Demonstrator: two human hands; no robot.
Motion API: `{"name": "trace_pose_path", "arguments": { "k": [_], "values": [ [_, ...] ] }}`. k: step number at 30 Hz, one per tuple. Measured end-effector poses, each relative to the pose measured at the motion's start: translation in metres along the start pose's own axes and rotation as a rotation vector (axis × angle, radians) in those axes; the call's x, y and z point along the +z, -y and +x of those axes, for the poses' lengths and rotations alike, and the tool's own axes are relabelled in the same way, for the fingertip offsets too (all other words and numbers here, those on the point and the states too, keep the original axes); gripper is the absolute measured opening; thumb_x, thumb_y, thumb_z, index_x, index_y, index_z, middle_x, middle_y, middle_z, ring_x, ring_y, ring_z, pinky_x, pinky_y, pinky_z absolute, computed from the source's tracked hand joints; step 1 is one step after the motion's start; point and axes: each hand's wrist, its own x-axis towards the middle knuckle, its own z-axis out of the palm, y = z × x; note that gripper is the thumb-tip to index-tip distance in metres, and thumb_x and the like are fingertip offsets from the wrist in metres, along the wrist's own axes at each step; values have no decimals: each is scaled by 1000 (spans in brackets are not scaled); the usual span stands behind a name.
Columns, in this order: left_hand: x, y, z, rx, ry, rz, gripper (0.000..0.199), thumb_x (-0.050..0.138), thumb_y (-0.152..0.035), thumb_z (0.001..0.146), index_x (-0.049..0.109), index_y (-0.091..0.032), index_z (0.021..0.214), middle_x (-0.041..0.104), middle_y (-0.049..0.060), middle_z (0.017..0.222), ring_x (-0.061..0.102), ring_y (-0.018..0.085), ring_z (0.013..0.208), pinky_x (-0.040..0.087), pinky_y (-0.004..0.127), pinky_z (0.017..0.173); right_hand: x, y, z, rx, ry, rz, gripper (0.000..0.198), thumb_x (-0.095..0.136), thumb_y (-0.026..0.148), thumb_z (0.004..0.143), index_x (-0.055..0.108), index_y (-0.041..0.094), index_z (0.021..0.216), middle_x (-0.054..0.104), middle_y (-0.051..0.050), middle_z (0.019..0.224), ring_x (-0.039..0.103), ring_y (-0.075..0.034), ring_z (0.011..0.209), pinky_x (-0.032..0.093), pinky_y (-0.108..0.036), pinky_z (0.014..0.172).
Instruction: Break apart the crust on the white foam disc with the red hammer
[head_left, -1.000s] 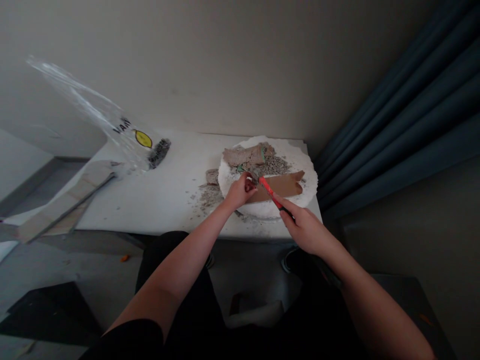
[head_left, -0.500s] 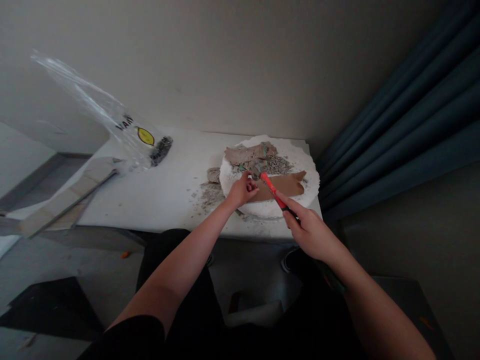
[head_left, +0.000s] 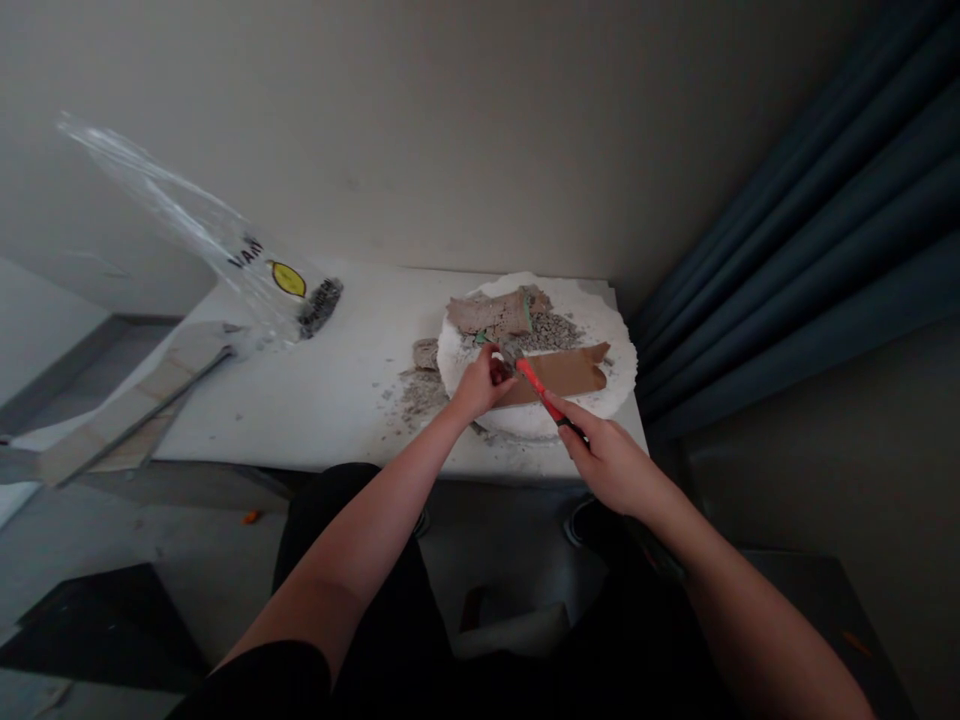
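Note:
My right hand (head_left: 611, 455) is wrapped round the red and black handle of a hammer (head_left: 534, 380). The hammer's grey head is low, close to the fingers of my left hand (head_left: 480, 385). Those fingers are curled in a pinch; whatever is between them is too small to make out. Under both lies a strip of brown cardboard (head_left: 570, 370) on a round white slab (head_left: 619, 375) with a ragged edge. Behind the strip, a brownish broken piece (head_left: 491, 313) with bits of green rests beside a heap of grey crumbs (head_left: 555, 330).
The slab sits at the right end of a white table (head_left: 330, 400), against the wall. Grey debris (head_left: 420, 400) is scattered left of it. Farther left are a clear plastic bag (head_left: 255, 265) and a flat board (head_left: 135, 405) with a dark rod. A blue curtain (head_left: 810, 230) hangs at right.
The hammer's head has come down and slightly toward me, near my left fingers. More of the brownish piece behind it now shows. My left hand has hardly moved.

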Motion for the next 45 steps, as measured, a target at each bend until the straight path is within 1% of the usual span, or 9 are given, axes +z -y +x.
{"name": "trace_pose_path", "arguments": {
  "k": [12, 17, 25, 31, 36, 38, 41, 43, 45],
  "values": [
    [-19, 1, 1, 38, -9, -37, 65, 71, -22, 69, 42, -19, 128, 62, 3, 102, 58, 12, 77, 48, 27, 68, 2, -11, 4, 18, -20, -50, 54, 42, 28, 99, 43, 25, 153, 72, -12, 118, 67, -28, 103, 49, -39, 90],
    [-28, 2, 2, 33, -55, -9, 55, 59, -14, 71, 46, -19, 124, 63, 1, 94, 57, 11, 75, 47, 27, 70, 6, -10, 5, 10, -15, -65, 55, 41, 27, 99, 41, 25, 154, 68, -12, 127, 66, -28, 109, 47, -39, 93],
    [-35, 15, 4, -19, -204, 23, 45, 54, -13, 74, 49, -19, 118, 61, -1, 85, 57, 12, 73, 47, 29, 74, 10, -11, 5, 32, -6, -149, 55, 40, 26, 99, 42, 24, 153, 73, -11, 115, 68, -28, 102, 49, -36, 88],
    [-58, 23, -3, -173, -280, 167, 41, 53, -12, 76, 48, -20, 115, 62, 0, 85, 58, 14, 72, 47, 30, 73, 10, -11, 4, 53, 56, -204, 55, 40, 25, 98, 42, 26, 153, 73, -11, 116, 68, -29, 101, 49, -36, 85],
    [-84, 35, -12, -380, -366, 396, 40, 51, -18, 81, 46, -18, 120, 66, 6, 94, 63, 18, 78, 48, 31, 73, -1, -23, 10, 68, -37, -198, 56, 41, 28, 98, 41, 24, 154, 73, -11, 116, 69, -28, 99, 49, -37, 86],
    [-89, 42, -16, -465, -311, 490, 39, 51, -21, 82, 48, -17, 121, 67, 8, 97, 65, 21, 82, 49, 33, 74, -6, -28, 13, 98, -59, -218, 57, 41, 27, 97, 40, 23, 154, 74, -12, 112, 69, -28, 94, 49, -37, 84],
    [-86, 51, -25, -547, 34, 643, 29, 56, -23, 80, 60, -17, 108, 71, 12, 100, 68, 26, 93, 50, 34, 80, -8, -36, 18, 133, -78, -246, 58, 41, 27, 97, 40, 23, 154, 74, -12, 107, 69, -28, 91, 49, -37, 82],
    [-79, 56, -32, -528, 264, 725, 25, 59, -23, 77, 67, -17, 100, 72, 14, 104, 67, 28, 101, 51, 36, 85, -7, -40, 21, 128, -83, -245, 58, 41, 26, 96, 41, 24, 154, 74, -11, 109, 69, -27, 92, 49, -37, 82],
    [-72, 62, -38, -469, 351, 769, 30, 59, -21, 77, 69, -16, 105, 71, 16, 113, 66, 29, 108, 51, 37, 90, -5, -43, 22, 119, -81, -249, 57, 41, 26, 96, 42, 24, 153, 73, -11, 110, 68, -27, 92, 49, -37, 82]
  ]
}}
